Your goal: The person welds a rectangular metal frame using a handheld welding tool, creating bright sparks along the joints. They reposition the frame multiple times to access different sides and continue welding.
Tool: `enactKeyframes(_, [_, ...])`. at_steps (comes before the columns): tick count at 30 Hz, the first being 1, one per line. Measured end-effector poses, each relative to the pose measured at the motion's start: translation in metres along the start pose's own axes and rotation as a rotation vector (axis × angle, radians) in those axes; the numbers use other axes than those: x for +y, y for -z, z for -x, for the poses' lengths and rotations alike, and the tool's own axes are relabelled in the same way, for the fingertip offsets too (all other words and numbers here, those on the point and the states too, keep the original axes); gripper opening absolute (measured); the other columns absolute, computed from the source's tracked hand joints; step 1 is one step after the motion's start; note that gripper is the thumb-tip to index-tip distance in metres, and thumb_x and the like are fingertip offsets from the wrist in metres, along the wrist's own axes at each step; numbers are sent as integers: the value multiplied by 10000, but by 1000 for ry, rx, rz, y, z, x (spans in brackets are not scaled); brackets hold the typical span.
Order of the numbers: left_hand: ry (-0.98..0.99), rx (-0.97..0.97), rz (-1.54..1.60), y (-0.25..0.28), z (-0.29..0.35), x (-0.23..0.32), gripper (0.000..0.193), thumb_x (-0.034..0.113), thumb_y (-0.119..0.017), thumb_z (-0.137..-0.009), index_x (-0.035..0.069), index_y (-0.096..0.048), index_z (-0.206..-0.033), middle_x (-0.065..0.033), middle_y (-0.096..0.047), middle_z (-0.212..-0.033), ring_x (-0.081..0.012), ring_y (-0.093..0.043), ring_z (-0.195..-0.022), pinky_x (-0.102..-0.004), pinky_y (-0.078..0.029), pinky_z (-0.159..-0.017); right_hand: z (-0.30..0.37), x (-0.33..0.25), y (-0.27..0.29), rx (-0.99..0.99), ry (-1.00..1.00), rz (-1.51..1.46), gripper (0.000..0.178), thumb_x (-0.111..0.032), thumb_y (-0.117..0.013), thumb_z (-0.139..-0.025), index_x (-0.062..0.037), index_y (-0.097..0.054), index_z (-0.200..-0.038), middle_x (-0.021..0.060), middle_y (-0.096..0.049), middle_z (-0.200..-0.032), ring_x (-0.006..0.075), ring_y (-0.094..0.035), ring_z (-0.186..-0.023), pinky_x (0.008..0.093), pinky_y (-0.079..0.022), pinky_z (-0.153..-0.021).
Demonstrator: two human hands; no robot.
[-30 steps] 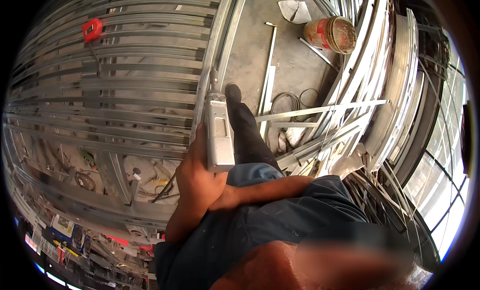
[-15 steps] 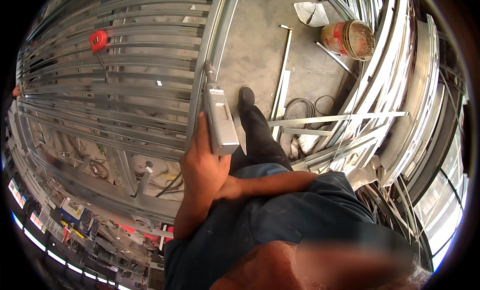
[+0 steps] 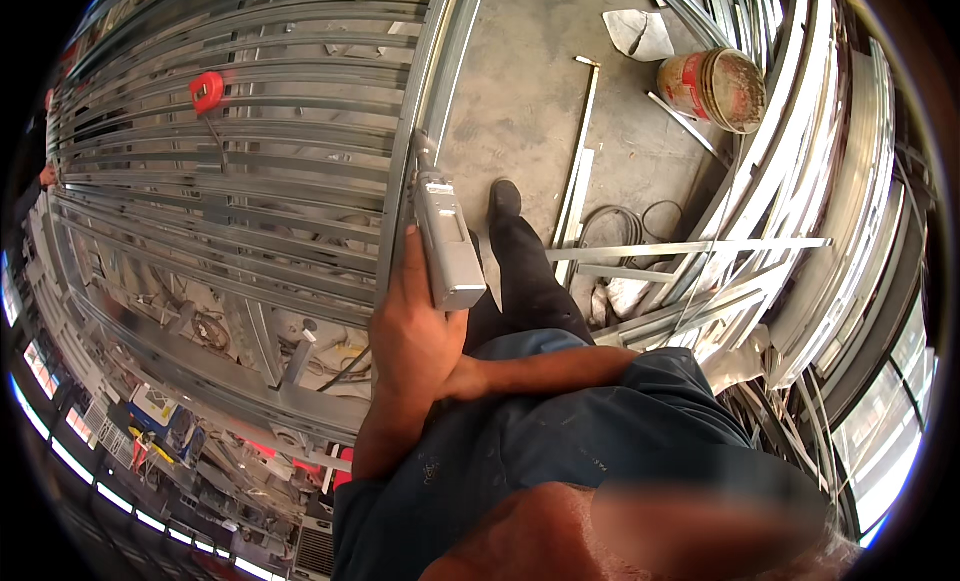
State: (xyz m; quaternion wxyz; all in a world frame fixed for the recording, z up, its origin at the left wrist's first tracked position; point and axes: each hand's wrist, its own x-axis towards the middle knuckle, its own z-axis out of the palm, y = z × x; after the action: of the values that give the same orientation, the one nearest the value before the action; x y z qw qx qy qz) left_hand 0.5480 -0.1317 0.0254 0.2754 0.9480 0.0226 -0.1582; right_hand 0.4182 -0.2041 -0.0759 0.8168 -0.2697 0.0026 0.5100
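My left hand is closed around the grip of a grey power tool shaped like a screw gun, its index finger stretched along the side. The tool's narrow nose points away from me and meets the long metal track at the frame's near side; whether it presses on it I cannot tell. My right forearm crosses my body, and the right hand sits behind the left wrist, its fingers hidden. Many parallel metal studs run leftward from the track. A red tape measure lies on them.
Another person's hand shows at the far left end of the studs. On the floor to the right are a dirty bucket, coiled cable and loose metal strips. Long metal profiles are stacked along the right side.
The whole view has shifted slightly, moving the scene a little right and down. My left hand keeps the same hold on the screw gun, with its nose still at the track.
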Motion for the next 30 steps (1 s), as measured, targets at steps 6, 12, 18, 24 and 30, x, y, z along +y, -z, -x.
enactKeyframes(6, [10, 11, 16, 0, -2, -1, 807, 138, -741, -751, 22, -406, -1476, -279, -644, -1193, -456, -675, -991, -499, -574, -810, -1, -4, -3, 22, 4, -33, 452, -48, -709, -813, 1, -615, -1252, 85, -651, -1204, 184, -576, -1144, 338, -486, -955])
enactKeyframes(12, [24, 13, 50, 4, -2, 0, 793, 129, -731, -746, 22, -421, -1468, -284, -650, -1167, -470, -671, -961, -502, -570, -790, -2, -10, -7, 19, 70, -35, 437, -61, -690, -828, -8, -612, -1255, 75, -654, -1176, 178, -574, -1130, 337, -490, -933])
enactKeyframes(18, [42, 13, 55, 7, -2, -1, 773, 140, -726, -761, 24, -428, -1465, -285, -665, -1100, -470, -675, -913, -507, -566, -753, -4, -4, -9, 23, 50, -39, 449, -81, -677, -837, -16, -591, -1272, 69, -652, -1158, 177, -576, -1110, 332, -503, -888])
enactKeyframes(24, [49, 24, 56, 8, -2, 0, 735, 150, -723, -780, 13, -449, -1448, -288, -676, -1028, -474, -678, -881, -506, -562, -728, -4, -8, -11, 17, 44, -32, 474, -78, -680, -828, 0, -579, -1284, 81, -651, -1201, 191, -571, -1157, 341, -484, -953])
enactKeyframes(30, [60, 15, 59, 9, 0, 1, 725, 150, -726, -786, 2, -452, -1441, -291, -673, -1020, -475, -675, -886, -503, -559, -734, -3, -11, -13, 4, 7, -27, 482, -77, -674, -829, 12, -569, -1291, 96, -644, -1230, 195, -567, -1176, 346, -472, -982])
